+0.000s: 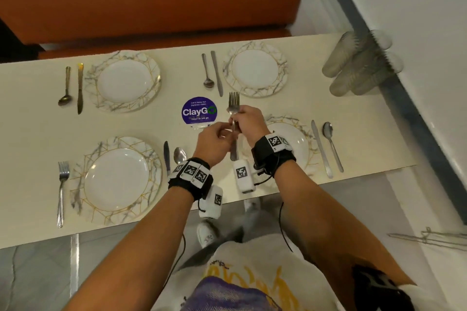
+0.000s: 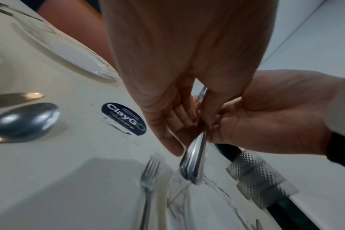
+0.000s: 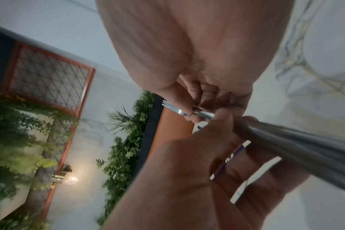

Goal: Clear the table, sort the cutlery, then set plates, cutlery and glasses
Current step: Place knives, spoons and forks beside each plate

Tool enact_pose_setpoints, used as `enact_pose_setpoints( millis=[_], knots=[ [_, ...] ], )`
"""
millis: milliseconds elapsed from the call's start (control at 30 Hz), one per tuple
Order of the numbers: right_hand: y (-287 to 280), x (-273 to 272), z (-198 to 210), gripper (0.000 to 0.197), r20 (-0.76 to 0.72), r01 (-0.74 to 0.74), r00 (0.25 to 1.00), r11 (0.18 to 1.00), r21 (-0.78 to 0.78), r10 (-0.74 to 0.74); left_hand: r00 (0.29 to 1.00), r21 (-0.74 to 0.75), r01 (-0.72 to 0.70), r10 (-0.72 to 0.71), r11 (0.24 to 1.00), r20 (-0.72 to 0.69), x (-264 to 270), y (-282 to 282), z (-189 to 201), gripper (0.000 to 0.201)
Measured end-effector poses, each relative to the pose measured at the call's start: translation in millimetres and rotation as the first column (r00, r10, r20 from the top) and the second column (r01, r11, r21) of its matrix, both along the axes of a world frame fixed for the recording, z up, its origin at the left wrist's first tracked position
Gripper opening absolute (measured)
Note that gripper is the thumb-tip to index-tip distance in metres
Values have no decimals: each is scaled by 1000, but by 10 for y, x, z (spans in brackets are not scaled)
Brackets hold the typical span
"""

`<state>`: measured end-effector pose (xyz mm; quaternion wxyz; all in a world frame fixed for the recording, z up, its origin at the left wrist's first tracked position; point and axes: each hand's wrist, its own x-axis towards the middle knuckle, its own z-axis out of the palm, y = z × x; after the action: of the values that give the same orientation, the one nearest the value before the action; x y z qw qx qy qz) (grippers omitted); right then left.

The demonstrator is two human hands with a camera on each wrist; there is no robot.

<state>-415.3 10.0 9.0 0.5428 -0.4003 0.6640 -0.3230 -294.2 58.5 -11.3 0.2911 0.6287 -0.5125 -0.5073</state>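
Table (image 1: 30, 134) bearing four plates, only the near-left corner setting with a fork; above its middle, right hand (image 1: 249, 118) grips bundled forks (image 1: 233, 108), left hand (image 1: 214, 142) pinching one handle, presumably separating it for laying beside a plate.

Number of forks (image 1: 234, 106) in the bundle not countable, shafts hidden under the curled fingers of right hand (image 1: 249, 120) and left hand (image 1: 214, 142). Near right plate (image 1: 302, 139) half covered by the right wrist. Glasses (image 1: 358, 64) smeared by blur.
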Motion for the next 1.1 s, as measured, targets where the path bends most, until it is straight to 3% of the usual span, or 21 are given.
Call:
enact_pose_setpoints(
  millis=[167,267,333,467,500,567,600,700,767,833,933,1000,1100],
  knots=[
    [-322,-492,101,22,57,41,998,999,-10,-40,999,-72,14,-11,997,46,-351,-327,116,17],
    [-577,-783,200,14,57,38,998,999,-18,-37,999,-29,-40,40,999,-18,-603,-587,188,12],
    [-779,-985,232,11,-9,14,1000,999,-47,-15,998,-11,-58,57,998,-41,-783,-776,213,12],
    [-1170,-1373,269,15,-216,-42,976,994,-103,19,996,-135,-43,53,990,68,-1118,-1140,194,15],
    [-1232,-1439,287,23,-271,-62,962,988,-139,23,995,-151,-38,52,988,87,-1164,-1201,190,17],
    [-1394,-1617,302,50,-450,-208,889,950,-235,83,993,-157,-29,47,987,109,-1280,-1348,198,20],
    [-1475,-1698,303,54,-543,-320,828,914,-249,141,992,-160,-21,40,987,119,-1321,-1410,200,21],
    [-1675,-1895,359,29,-670,-606,638,785,-132,379,989,-167,18,7,986,150,-1385,-1553,238,19],
    [-1758,-1987,401,12,-642,-681,602,724,-105,474,986,-166,10,18,986,167,-1384,-1643,240,16],
    [-1819,-2066,385,9,-620,-661,635,739,-129,461,975,-190,-27,68,981,213,-1369,-1716,238,17],
    [-1865,-2146,287,10,-538,-488,783,844,-221,312,925,-256,-231,294,939,243,-1380,-1803,240,47],
    [-1845,-2155,175,10,-421,-323,884,915,-241,201,897,-135,-404,421,905,136,-1440,-1843,259,60],
    [-1765,-2101,21,6,-202,-129,976,968,-215,85,914,52,-400,403,915,-57,-1587,-1883,244,47]
  ],
)
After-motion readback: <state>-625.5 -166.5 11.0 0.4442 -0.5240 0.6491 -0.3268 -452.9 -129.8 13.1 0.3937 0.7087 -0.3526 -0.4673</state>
